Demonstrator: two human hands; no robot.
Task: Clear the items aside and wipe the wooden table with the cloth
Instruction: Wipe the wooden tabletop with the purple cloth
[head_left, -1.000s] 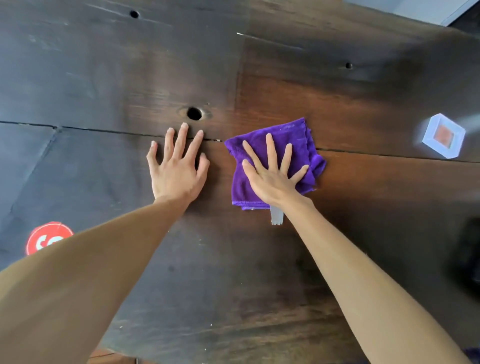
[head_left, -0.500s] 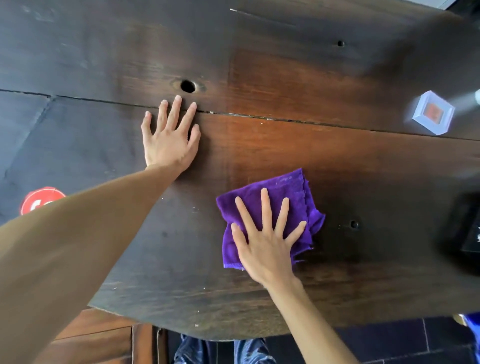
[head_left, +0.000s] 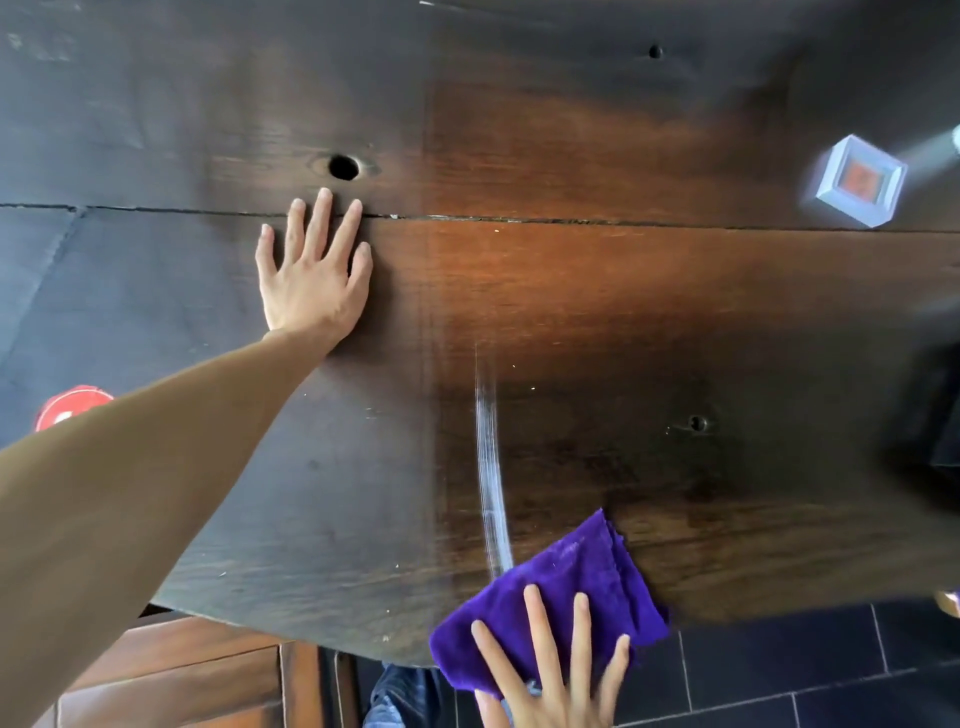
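Mid-wipe. My right hand (head_left: 550, 675) lies flat on the purple cloth (head_left: 556, 597), fingers spread, pressing down rather than pinching, so that grip is apart, palm on the fabric. The cloth sits at the near edge of the wooden table (head_left: 571, 291), its lower part hanging past the edge over the dark tiled floor (head_left: 805, 665). My left hand (head_left: 311, 270) is flat on the bare wood well away from the cloth, fingers loosely together and pointing toward the knot hole (head_left: 343, 167) just beyond them; it holds nothing, grip apart, bracing only.

Clearing looks mostly done: the middle of the table is bare. A clear cube with an orange centre (head_left: 860, 182) sits far right near the plank seam, a round red item (head_left: 72, 405) is at the far left, half hidden behind my left arm, and a dark blurred thing (head_left: 930, 441) is at the right edge; I cannot tell what it is.

Wiping is partly done, as I judge it. A pale streak (head_left: 491, 467) runs from mid-table to the cloth, so this lane has been covered. White specks show near the seam and near the front edge. Left: the left half under and around my bracing hand, the far planks, the right side near the cube. Roughly halfway at best.
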